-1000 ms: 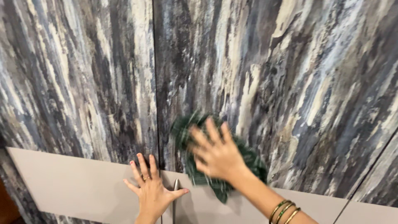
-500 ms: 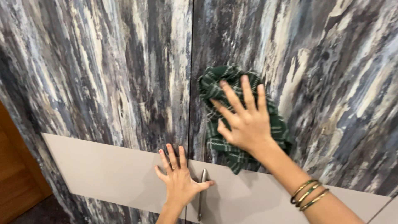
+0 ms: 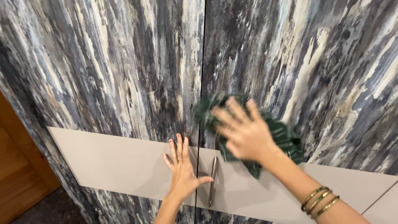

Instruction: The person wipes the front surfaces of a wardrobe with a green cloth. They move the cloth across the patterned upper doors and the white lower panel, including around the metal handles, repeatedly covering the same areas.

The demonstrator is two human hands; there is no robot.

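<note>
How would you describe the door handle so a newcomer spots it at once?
Find the dark seam between the two streaked cabinet doors. Just right of it, on the plain beige band, a slim vertical metal handle stands beside the left hand's thumb, the only shiny thing there.

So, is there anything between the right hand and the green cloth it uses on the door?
Nothing visible. The right hand lies flat on the green checked cloth, pressing it against the streaked cabinet door. The left hand rests apart, beside the metal handle.
</note>
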